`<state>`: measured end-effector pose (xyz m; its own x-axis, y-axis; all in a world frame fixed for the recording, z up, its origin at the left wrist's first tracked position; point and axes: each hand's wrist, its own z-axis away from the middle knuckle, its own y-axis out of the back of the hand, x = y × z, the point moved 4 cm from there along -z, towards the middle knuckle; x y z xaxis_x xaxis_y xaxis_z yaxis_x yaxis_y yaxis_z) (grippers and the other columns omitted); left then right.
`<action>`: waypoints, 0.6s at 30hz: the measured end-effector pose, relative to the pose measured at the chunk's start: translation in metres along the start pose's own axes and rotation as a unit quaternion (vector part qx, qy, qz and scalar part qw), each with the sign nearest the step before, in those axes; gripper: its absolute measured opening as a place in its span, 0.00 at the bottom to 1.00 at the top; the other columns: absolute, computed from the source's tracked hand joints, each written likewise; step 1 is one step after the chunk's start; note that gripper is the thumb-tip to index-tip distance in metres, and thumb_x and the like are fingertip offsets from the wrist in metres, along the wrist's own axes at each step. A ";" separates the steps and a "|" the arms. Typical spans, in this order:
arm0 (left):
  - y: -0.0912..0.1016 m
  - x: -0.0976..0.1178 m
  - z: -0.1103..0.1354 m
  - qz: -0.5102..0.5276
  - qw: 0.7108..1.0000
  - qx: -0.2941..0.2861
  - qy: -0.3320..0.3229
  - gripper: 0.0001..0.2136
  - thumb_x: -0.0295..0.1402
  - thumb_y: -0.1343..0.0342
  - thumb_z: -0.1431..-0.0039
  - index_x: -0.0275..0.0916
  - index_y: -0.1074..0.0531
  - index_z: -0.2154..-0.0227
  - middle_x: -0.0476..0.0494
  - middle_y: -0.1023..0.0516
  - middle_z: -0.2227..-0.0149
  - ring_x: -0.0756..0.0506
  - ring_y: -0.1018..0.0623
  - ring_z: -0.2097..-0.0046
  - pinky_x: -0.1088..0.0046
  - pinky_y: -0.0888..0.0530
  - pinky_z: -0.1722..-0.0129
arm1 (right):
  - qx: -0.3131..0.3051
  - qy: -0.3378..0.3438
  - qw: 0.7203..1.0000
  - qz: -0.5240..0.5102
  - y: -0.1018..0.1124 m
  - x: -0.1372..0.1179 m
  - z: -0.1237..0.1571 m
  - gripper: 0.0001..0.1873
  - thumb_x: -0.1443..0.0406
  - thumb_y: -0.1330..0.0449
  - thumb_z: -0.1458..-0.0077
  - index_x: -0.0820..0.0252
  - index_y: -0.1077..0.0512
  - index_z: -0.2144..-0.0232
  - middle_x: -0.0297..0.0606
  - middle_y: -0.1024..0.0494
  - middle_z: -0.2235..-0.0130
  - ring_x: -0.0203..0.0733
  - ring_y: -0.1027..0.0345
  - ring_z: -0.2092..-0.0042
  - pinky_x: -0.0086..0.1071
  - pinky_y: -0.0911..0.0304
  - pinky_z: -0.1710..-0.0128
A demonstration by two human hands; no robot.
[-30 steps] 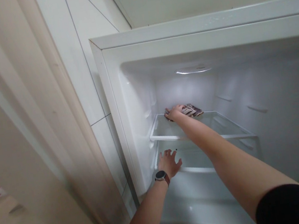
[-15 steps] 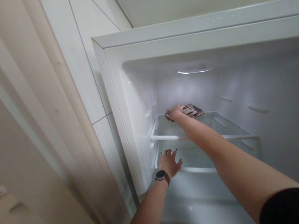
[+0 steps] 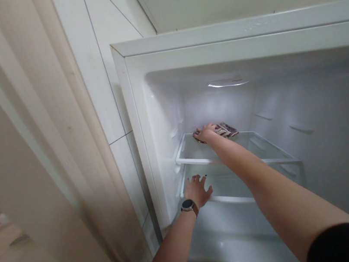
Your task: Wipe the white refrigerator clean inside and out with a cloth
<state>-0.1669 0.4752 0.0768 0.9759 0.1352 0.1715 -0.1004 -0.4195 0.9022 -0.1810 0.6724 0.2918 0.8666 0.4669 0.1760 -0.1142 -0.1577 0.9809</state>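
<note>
Brown and cream fabric: from my end of the feed I see one patterned cloth [image 3: 227, 129] at the rear of the upper shelf [image 3: 193, 149], near the back wall [image 3: 219, 104] of a white fridge [image 3: 140, 110]. Its long axis runs left to right, roughly along that wall, with the loose end pointing right and a narrow corner tipping slightly toward the front. My right hand [image 3: 206, 133] lies over the left end, fingers bent on the fabric (whether they pinch it or only press, I cannot tell from here). My left hand [image 3: 198, 191] is lower, by the front edge of the lower shelf [image 3: 233, 199], fingers wide apart, curved and holding nothing; I cannot tell whether they touch the shelf. Counting up, I get two hands, two shelves, one cloth, one round-faced watch [image 3: 187, 205] on the left wrist, one black sleeve [image 3: 345, 242] on the right arm, one light cover [image 3: 228, 82] overhead and one dark speck [image 3: 205, 175] just beyond the left fingers.
</note>
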 end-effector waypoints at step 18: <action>0.003 0.003 0.000 0.004 1.000 0.007 0.009 0.21 0.46 0.46 0.31 0.43 0.27 0.42 0.37 0.24 0.42 0.34 0.28 0.40 0.50 0.33 0.40 | -0.030 0.101 0.994 0.013 0.001 0.035 0.027 0.38 0.40 0.54 0.32 0.44 0.44 0.26 0.51 0.48 0.25 0.74 0.57 0.26 0.68 0.51 0.33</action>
<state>-0.1640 0.4739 0.0802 0.9714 0.1471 0.1865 -0.1064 -0.4326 0.8953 -0.1375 0.6656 0.2964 0.7488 0.6291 0.2089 -0.1700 -0.1223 0.9778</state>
